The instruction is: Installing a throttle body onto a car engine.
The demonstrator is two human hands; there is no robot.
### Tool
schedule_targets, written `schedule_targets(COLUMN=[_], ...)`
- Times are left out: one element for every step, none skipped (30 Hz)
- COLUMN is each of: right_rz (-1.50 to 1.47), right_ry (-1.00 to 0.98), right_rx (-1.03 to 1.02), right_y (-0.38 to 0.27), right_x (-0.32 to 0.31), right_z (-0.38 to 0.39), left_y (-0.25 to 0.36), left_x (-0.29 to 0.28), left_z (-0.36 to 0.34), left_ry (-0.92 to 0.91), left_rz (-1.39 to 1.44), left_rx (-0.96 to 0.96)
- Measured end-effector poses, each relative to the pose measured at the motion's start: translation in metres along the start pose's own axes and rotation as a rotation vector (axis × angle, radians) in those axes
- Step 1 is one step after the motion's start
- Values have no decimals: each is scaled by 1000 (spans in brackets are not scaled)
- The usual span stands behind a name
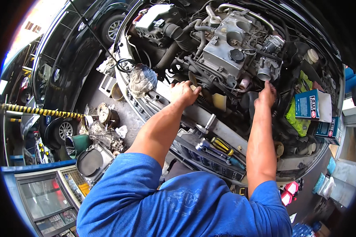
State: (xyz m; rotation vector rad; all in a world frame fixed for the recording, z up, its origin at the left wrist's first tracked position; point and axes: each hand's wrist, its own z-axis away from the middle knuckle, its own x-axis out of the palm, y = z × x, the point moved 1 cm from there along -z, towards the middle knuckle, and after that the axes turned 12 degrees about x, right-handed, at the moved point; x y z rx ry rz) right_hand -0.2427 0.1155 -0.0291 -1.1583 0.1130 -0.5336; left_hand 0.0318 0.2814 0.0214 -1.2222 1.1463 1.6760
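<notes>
My left hand [184, 94] reaches over the front of the engine bay, palm down with the fingers bent. A tan strip [193, 80] stands beside its thumb and index finger; what lies under the fingers is hidden. My right hand [266, 96] is closed, its index fingertip at the lower rim of a round metal throttle body neck [264, 74]; anything inside its grip is hidden. Between and beyond the hands sits the engine's grey top cover [224, 56] with a black oil cap [237, 55]. A yellowish flat piece [219, 102] stands between the hands.
Screwdrivers [222, 146] and a ratchet [206, 124] lie along the front edge. A crumpled rag [142, 81] rests at left. An open blue-and-white box [313, 105] stands at right near green plastic [297, 119]. Removed parts [103, 134] lie on the floor at left.
</notes>
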Motion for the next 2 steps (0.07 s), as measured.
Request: schedule_targets(right_rz=[18,29], right_ry=[-18,-32], right_rx=[1,3], right_y=[6,12], right_x=[-6,-4], right_z=[4,19], left_y=[-3,-9], left_x=[3,6], left_z=[1,1], left_ry=[-2,-2], left_rz=[-3,-12], left_rx=[-1,4])
